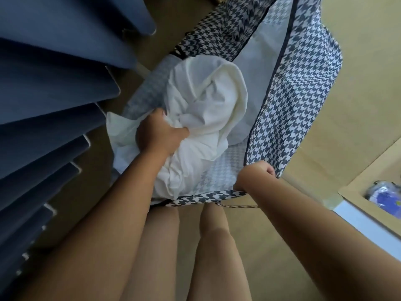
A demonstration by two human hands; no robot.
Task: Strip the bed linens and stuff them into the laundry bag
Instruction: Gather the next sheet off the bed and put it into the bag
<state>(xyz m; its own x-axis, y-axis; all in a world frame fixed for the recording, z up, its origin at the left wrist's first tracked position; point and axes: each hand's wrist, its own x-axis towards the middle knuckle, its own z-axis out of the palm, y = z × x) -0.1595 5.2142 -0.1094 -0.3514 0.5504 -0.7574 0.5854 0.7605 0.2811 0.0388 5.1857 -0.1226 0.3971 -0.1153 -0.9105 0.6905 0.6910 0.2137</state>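
Looking down from the head camera, the only view here, the person stands over a houndstooth laundry bag (288,118) whose mouth gapes open on the floor (355,61). The left hand (161,135) is fisted into a bundle of white linens (204,118), fingers (183,131) clamped on a gathered fold near the bundle's top. The bundle sits mostly inside the bag, against its left wall, with a loose tail of cloth spilling over the near left rim. Gripping at the top probably lets the arm drive the bulk downward rather than just drop it.

The right hand (253,175) is closed on the bag's near right corner, fingers curled over the dark-trimmed rim, pulling it up and outward. That hold seems meant to keep the soft mouth from folding in while the linens are pushed down. A thin strap (236,206) hangs just below the near rim, slack.

The bag's pale lining shows bare on the far right side, so there looks to be room left. The stuffing step appears under way: the overhanging tail has yet to be tucked in. Blue fabric panels (54,83) fan along the left edge of the view, well clear of the bag. The person's bare legs (214,257) stand just behind the near rim.
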